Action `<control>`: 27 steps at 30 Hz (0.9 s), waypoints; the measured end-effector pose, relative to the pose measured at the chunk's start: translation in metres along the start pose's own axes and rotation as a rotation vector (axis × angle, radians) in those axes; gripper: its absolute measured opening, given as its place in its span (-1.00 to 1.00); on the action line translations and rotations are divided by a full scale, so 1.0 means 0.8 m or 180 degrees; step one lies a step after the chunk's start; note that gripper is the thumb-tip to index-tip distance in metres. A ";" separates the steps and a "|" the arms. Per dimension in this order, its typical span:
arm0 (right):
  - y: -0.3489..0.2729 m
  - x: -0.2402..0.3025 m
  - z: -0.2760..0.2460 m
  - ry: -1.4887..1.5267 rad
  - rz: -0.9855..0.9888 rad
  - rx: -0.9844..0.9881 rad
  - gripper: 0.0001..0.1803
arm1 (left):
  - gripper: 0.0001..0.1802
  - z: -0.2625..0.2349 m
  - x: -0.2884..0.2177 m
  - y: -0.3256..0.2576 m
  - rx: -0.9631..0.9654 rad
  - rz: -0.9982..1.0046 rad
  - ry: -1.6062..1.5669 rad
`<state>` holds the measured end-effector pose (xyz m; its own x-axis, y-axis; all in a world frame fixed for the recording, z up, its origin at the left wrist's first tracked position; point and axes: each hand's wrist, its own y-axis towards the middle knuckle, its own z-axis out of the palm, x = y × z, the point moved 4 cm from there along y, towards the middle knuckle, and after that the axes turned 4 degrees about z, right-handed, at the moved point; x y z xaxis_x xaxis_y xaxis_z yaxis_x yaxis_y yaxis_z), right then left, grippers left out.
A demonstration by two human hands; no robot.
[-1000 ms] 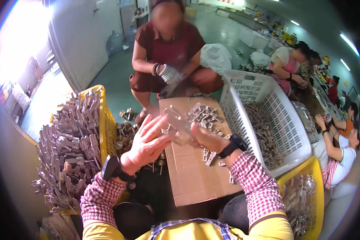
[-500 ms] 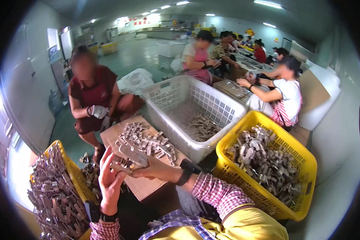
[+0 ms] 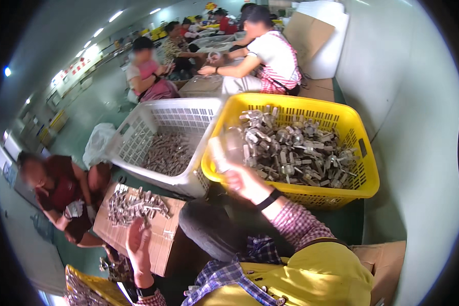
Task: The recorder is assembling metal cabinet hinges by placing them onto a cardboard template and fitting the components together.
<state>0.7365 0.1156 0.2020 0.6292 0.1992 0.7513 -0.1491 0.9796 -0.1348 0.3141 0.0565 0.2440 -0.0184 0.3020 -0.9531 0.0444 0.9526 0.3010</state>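
Head view, the only one: the right hand [image 3: 246,183] is at the near left corner of the yellow basket [image 3: 311,190], and its fingers look pinched on the lower end of a part [image 3: 219,153], pale and upright. Blur hides the part's exact shape, and I cannot tell whether it touches the rim or is just above it. Inside the basket is a heap [image 3: 290,153] of metal parts, some with clear, shiny bits.

The left hand [image 3: 139,245] is raised at the near side of the cardboard [image 3: 160,250], its fingers loosely curved and nothing plainly in them. Small pieces [image 3: 136,204] lie spread just beyond it. The white basket [image 3: 181,182], set between cardboard and yellow basket, holds more pieces [image 3: 168,153]. A second basket [image 3: 99,285] is cut off at the lower left.

My reading is that the step in hand is putting the part in with the heap. That calls for the right hand to bring it fully inside the rim, low over the heap, then for its fingers to part, while the left hand needs only to keep clear.
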 end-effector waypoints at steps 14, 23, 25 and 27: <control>0.045 0.050 -0.182 0.0273 -0.0673 -0.1676 -0.58 | -0.44 -0.005 0.051 0.029 0.0560 -0.0439 0.0657; 0.158 -0.064 0.240 -0.1597 0.0289 0.1075 -0.17 | -0.78 -0.103 -0.022 0.018 0.0237 -0.0120 0.1436; 0.158 -0.118 0.321 -0.1874 0.0611 0.1245 -0.10 | -0.75 -0.149 -0.014 0.008 -0.0038 -0.0244 0.1323; 0.173 -0.184 0.388 -0.2048 0.0909 0.1641 0.01 | -0.68 -0.211 -0.002 -0.010 -0.0539 -0.0251 0.0728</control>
<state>0.3864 0.2131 0.2732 -0.0148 0.2289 0.9733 -0.6599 0.7291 -0.1815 0.1449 0.0546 0.2485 -0.2406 0.2090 -0.9479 -0.1330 0.9602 0.2455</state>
